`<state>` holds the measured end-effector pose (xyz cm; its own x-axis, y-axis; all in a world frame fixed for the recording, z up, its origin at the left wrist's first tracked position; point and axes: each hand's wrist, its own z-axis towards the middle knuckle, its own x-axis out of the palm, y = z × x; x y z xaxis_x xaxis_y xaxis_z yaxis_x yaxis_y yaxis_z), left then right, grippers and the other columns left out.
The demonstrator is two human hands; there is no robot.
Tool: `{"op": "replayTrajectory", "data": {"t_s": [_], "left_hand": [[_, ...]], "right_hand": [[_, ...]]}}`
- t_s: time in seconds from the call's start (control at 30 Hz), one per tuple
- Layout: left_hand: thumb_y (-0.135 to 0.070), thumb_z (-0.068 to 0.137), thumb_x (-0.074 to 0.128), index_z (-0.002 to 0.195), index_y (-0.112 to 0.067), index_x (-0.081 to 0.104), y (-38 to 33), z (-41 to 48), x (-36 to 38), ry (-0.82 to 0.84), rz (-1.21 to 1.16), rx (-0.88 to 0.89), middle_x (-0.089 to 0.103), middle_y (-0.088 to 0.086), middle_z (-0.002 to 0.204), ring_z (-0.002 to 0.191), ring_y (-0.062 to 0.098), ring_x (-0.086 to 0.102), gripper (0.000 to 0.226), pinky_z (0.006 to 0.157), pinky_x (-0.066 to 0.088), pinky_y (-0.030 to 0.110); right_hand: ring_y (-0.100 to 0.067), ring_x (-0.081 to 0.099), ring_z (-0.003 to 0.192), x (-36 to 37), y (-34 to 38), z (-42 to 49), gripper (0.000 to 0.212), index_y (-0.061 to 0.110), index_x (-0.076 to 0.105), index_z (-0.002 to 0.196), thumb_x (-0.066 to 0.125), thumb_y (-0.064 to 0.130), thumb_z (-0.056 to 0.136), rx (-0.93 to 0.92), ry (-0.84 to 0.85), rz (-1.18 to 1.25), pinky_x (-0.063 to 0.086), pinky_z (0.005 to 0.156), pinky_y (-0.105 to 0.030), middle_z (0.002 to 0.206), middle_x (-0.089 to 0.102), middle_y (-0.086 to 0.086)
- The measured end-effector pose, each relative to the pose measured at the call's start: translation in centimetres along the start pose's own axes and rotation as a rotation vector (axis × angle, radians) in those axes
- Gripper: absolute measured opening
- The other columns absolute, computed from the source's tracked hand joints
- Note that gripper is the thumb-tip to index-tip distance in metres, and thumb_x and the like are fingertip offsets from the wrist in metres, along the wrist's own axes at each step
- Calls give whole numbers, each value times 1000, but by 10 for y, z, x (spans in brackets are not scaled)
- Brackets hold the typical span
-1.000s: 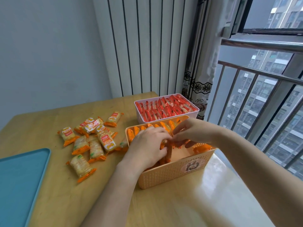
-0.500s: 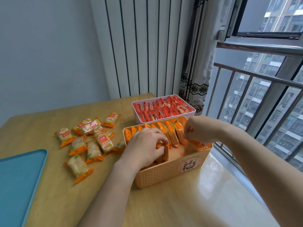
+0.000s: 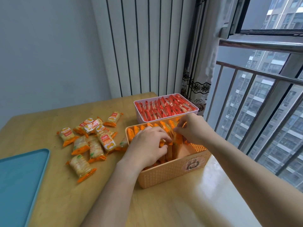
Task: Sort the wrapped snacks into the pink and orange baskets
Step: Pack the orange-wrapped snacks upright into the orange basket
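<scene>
Head view: both hands work inside the orange basket (image 3: 167, 174), which sits near the table's (image 3: 65, 202) window-side edge, just in front of the pink basket (image 3: 139, 114). The left hand (image 3: 147, 145) curls its fingers down over a row of orange-wrapped packets (image 3: 165, 126) standing on edge. The right hand (image 3: 194, 128) pinches the tops of the packets at the row's far end with narrowed fingertips. The step looks like squaring up this row so more will fit.

To do it well, the left hand should brace the row as a block while the right presses the end packets upright against it, closing gaps without crushing the crackers. The bare floor at the basket's near right corner is the room to keep free.

The pink basket already looks full of red-wrapped snacks (image 3: 164, 107). A loose heap of rice-cracker packets (image 3: 94, 146) lies on the table left of the orange basket, some touching it, near a blue tray (image 3: 16, 177). These probably go in next, a few at a time.
</scene>
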<state>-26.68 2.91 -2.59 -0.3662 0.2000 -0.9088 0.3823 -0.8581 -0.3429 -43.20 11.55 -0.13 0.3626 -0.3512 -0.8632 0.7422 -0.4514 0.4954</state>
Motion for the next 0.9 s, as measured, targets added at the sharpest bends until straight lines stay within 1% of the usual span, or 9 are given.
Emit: {"op": "replayTrajectory", "data": {"t_s": [0.1, 0.13, 0.23, 0.3, 0.47, 0.6, 0.67, 0.8, 0.9], "left_hand": [[-36, 97, 62, 120, -39, 70, 1, 0, 0, -2, 0, 2, 59, -21, 131, 123, 7, 47, 25, 106, 45, 37], [-36, 97, 62, 120, -39, 70, 1, 0, 1, -5, -1, 3, 59, -21, 131, 123, 7, 47, 25, 106, 45, 37], [-36, 97, 62, 120, -38, 70, 1, 1, 1, -10, -3, 3, 59, -20, 131, 124, 6, 47, 25, 106, 45, 36], [-36, 97, 63, 120, -38, 70, 2, 1, 1, -15, -10, 2, 60, -20, 130, 124, 6, 48, 24, 106, 46, 36], [-37, 93, 67, 118, -38, 70, 2, -2, 1, -38, -19, -6, 64, -20, 129, 123, 6, 52, 25, 104, 50, 36], [-45, 91, 70, 132, -41, 62, -1, -4, -8, -19, -12, -38, 60, -15, 139, 131, 10, 51, 42, 107, 49, 38], [-49, 90, 70, 134, -41, 61, -4, -7, -15, -30, -33, -58, 59, -14, 142, 132, 11, 51, 45, 107, 48, 35], [-46, 92, 68, 125, -37, 68, -2, -18, -27, -61, -83, -84, 63, -14, 135, 127, 9, 55, 35, 104, 48, 32], [-38, 93, 69, 115, -35, 72, 10, -33, -40, -123, -134, -125, 67, -15, 123, 114, 8, 59, 23, 95, 48, 27]], "right_hand": [[-17, 73, 63, 3, -6, 1, 14, 29, 72, 84, 70, 40, 92, 54, -17, 99, 63, 70, -49, 73, 74, -1], [-19, 75, 66, 3, -7, 1, 16, 28, 72, 84, 67, 39, 95, 70, -7, 160, 63, 72, -51, 74, 75, -2], [-26, 77, 74, 0, -7, 1, 19, 8, 73, 95, 57, 15, 100, 137, 48, 369, 65, 70, -45, 86, 76, -13], [-25, 77, 75, -1, -8, -1, 17, 6, 72, 94, 55, 7, 98, 153, 30, 410, 65, 72, -44, 86, 77, -12], [-19, 76, 76, -1, -7, -12, 16, 13, 72, 92, 57, 12, 97, 99, 38, 352, 64, 73, -46, 82, 76, -2], [-21, 73, 81, -8, -3, -14, 21, 13, 75, 90, 54, 13, 94, 45, -29, 281, 62, 77, -47, 84, 75, -2], [-21, 71, 83, -13, -2, -16, 23, 12, 76, 91, 53, 13, 92, 41, -61, 243, 61, 79, -47, 86, 74, -3], [-20, 69, 78, -17, 4, -21, 24, 11, 75, 94, 51, 13, 92, 39, -76, 163, 62, 76, -46, 88, 74, -5], [-18, 68, 81, -22, 27, -26, 24, 13, 75, 100, 52, 16, 94, -31, -135, 155, 62, 77, -44, 93, 74, -2]]}}
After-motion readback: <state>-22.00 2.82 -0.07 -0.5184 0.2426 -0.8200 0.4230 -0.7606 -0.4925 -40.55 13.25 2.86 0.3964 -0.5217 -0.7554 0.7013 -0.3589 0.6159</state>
